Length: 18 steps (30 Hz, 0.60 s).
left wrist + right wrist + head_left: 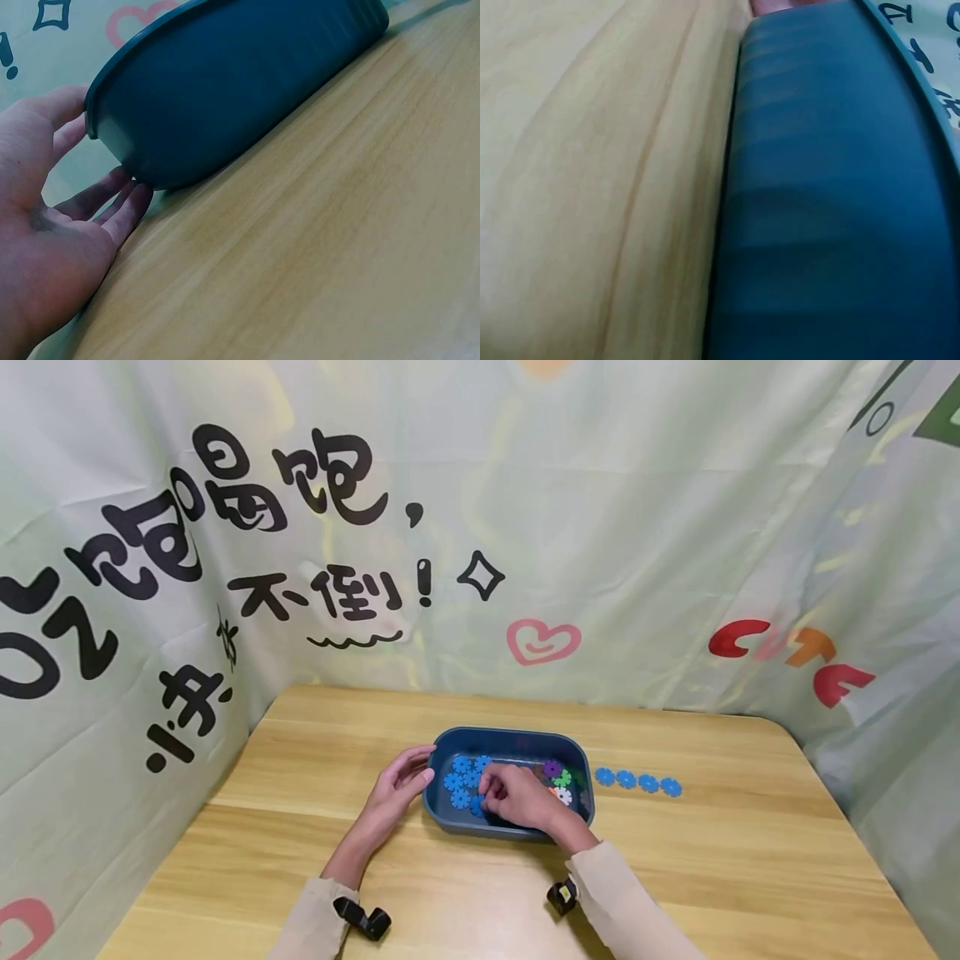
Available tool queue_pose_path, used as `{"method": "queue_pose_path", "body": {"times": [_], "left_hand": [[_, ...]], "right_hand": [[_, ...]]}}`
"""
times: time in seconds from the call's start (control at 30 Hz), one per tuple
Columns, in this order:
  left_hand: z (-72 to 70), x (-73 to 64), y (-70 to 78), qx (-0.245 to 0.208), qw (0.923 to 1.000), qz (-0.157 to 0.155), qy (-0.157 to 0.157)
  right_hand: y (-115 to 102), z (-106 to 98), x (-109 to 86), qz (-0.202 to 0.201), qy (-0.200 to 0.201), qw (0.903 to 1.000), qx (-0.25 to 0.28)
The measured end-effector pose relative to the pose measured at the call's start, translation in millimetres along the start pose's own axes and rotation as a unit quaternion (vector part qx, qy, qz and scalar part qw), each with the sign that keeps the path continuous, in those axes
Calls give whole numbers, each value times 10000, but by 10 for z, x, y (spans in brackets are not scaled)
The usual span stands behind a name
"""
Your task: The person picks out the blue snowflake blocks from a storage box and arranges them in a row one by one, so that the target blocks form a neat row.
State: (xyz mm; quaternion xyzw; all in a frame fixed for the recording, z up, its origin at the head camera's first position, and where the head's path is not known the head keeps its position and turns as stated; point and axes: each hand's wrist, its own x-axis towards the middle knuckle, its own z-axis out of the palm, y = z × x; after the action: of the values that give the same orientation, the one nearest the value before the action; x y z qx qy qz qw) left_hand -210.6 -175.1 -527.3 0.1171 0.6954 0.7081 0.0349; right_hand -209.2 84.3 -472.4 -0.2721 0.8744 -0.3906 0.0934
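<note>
A dark blue plastic bin (510,832) stands on the table and holds blue snowflake-shaped building discs (461,797) at its left side. Purple (552,768), green (562,778) and white discs (562,795) lie at its right. My left hand (393,792) touches the bin's left end; in the left wrist view its loosely bent fingers rest against the rim and the lower wall. Inside the bin, my right hand (517,796) has curled fingers down among the blue discs. Whether it pinches one is hidden. The right wrist view mostly shows the bin's ribbed outer wall (840,180).
To the right of the bin, several blue discs (648,783) lie in a row on the wooden table (720,860). A printed cloth curtain (637,568) hangs behind the table and along its sides. Each wrist carries a small black camera (363,918).
</note>
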Motion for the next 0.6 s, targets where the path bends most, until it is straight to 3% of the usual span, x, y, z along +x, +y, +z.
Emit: {"method": "queue_pose_path", "body": {"times": [0.23, 0.43, 0.6], "left_hand": [[10, 11, 12, -13, 10000, -18, 26], [9, 3, -2, 24, 10000, -53, 22], [6, -8, -16, 35, 10000, -79, 46]], "right_hand": [[-21, -83, -34, -95, 153, 9988, 460], [-56, -167, -123, 116, 317, 9944, 1005], [-59, -205, -200, 26, 617, 9920, 1104]]}}
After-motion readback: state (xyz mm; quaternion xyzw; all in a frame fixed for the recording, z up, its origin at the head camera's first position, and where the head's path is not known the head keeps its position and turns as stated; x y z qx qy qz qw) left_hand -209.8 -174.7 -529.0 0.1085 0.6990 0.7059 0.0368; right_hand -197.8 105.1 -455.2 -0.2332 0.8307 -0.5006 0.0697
